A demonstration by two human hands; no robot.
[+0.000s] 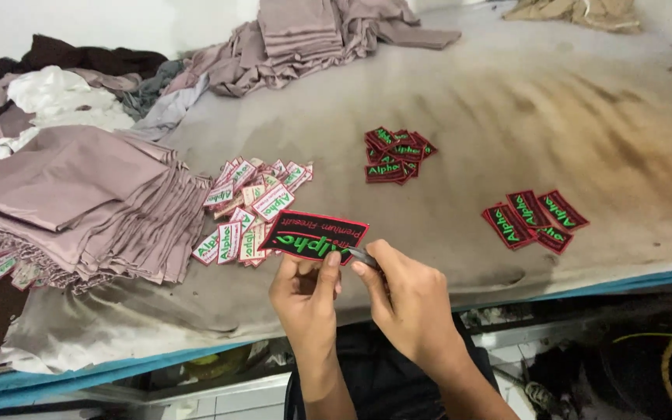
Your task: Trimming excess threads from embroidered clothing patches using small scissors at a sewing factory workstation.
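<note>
Black embroidered patch [314,235] with red border, held at the table's [507,101] near edge.
Left hand [305,292] pinches its lower edge; right hand [406,299] grips a slim metal tool [363,256] touching it, beside a white-patch pile [250,210].

Surface: a wide padded work table [507,101] under a stained, scorched grey cloth cover.
Left side: stack of folded mauve fabric pieces [95,202].
Far edge: more mauve folded cloth [305,39].
Middle: heap of white-backed patches [250,210]; small pile of black-and-red patches [394,154].
Right: four black-and-red patches [534,218].
</note>
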